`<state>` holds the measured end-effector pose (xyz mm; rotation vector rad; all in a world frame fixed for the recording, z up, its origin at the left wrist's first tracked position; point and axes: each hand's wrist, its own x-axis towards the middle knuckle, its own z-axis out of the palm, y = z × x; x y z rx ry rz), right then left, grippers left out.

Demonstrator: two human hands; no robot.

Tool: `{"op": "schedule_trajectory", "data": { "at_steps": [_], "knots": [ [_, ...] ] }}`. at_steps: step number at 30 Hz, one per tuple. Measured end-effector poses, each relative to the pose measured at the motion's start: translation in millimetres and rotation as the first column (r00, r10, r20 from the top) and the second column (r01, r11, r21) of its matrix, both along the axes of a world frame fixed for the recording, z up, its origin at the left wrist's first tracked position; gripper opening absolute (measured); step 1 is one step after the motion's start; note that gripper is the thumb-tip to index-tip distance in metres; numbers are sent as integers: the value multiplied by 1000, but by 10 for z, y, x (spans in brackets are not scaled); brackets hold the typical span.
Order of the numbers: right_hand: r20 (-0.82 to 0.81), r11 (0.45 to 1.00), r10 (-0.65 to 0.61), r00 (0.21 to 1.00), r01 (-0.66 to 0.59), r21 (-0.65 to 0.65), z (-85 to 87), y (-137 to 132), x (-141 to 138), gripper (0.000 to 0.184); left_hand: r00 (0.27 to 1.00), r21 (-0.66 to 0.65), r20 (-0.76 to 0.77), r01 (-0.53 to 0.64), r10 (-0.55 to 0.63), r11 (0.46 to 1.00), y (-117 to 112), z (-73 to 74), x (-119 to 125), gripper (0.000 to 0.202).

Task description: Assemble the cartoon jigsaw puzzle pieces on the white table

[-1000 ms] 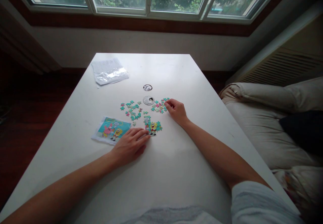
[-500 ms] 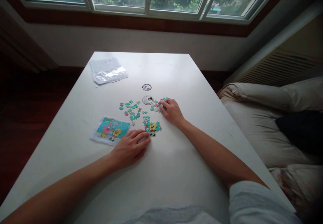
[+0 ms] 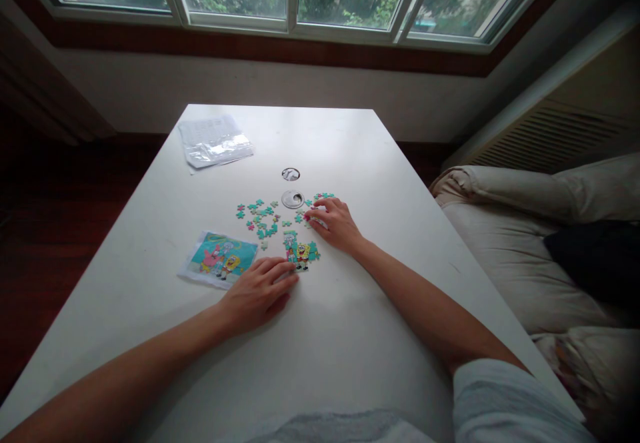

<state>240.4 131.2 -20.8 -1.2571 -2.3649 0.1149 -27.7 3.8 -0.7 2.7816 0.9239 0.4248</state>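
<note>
Joined puzzle section (image 3: 303, 252): a small, flat, turquoise interlocked patch with a yellow cartoon figure, lying on the glossy white counter (image 3: 345, 363); every place below is taken from it.
Right hand (image 3: 337, 226): beyond and to the right of the section; thumb and fingers parted, tips down among the loose pieces. Whether a piece sits under a fingertip I cannot tell.
Right-hand change: over the last second it has slid from the far right rim of its heap towards the side nearer the section, and its pinch has loosened.
Left hand (image 3: 257, 291): has stayed put, palm down, fingers side by side and unclenched, tips at the section's near left edge, seemingly steadying it.
Right heap of turquoise, pink and pale loose pieces (image 3: 300, 218): just beyond the section, partly covered by the right hand.
Left scatter of turquoise, pale and pink loose pieces (image 3: 257, 218): beyond and left of the section, touched by neither hand.
Flat packet with a printed cartoon picture (image 3: 225, 256): left of the section, one corner behind the left hand.
Meaning for the work: the section's outline looks the same as a second ago, so I judge this a change of reach among pieces, with nothing newly joined.
</note>
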Motion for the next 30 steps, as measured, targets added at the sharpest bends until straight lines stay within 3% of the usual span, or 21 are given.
{"op": "schedule_trajectory", "data": {
  "at_steps": [6, 13, 30],
  "knots": [
    [-51, 989, 149, 988, -149, -2, -26, 17, 24, 18, 1000, -4, 2, 3, -3, 1000, 0, 3, 1, 34],
    [-103, 994, 107, 989, -110, -17, -52, 11, 19, 18, 1000, -16, -12, 4, -5, 1000, 3, 23, -2, 34],
    [-98, 973, 212, 972, -219, -67, 12, -25, -26, 17, 1000, -1, -3, 13, -13, 1000, 15, 37, -2, 32]
  ]
}}
